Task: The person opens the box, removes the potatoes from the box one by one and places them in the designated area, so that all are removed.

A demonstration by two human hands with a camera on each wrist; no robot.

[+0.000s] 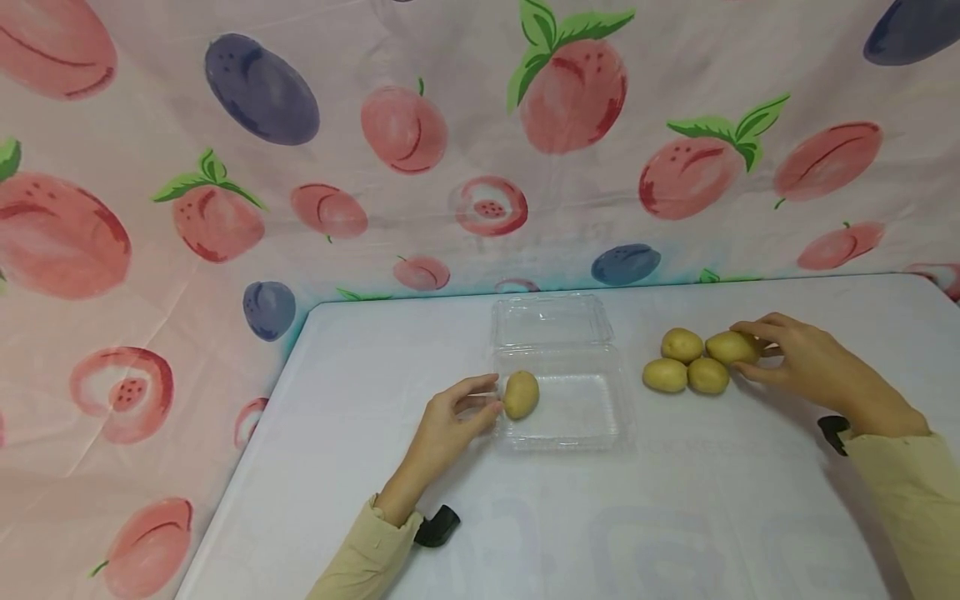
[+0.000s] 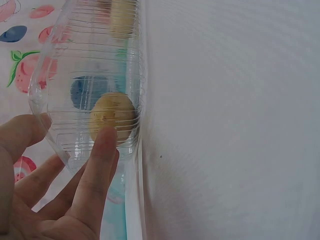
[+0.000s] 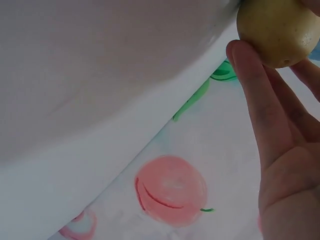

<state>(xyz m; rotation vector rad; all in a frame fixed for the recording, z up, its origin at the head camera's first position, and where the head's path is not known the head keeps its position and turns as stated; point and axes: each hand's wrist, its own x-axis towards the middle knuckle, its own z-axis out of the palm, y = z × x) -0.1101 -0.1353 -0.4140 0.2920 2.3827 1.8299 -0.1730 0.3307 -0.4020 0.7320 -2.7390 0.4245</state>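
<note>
My right hand (image 1: 802, 354) grips a yellow potato (image 1: 731, 348) between thumb and fingers at the right side of the table. The right wrist view shows this potato (image 3: 280, 32) at the fingertips. Three more potatoes (image 1: 665, 376) lie right beside it in a cluster. A clear plastic clamshell container (image 1: 592, 446) lies in the middle with its lid (image 1: 553, 321) folded back. One potato (image 1: 522, 395) rests inside it near the left wall. At that left wall is my left hand (image 1: 446, 421), its fingertips touching the container's side and rim, thumb apart from the fingers.
A white-covered table (image 1: 360, 358) carries everything. Behind it and to the left hangs a cloth (image 1: 300, 242) printed with peaches and plums. A dark strap piece (image 1: 437, 527) sits by the left cuff, another (image 1: 833, 433) by the right one.
</note>
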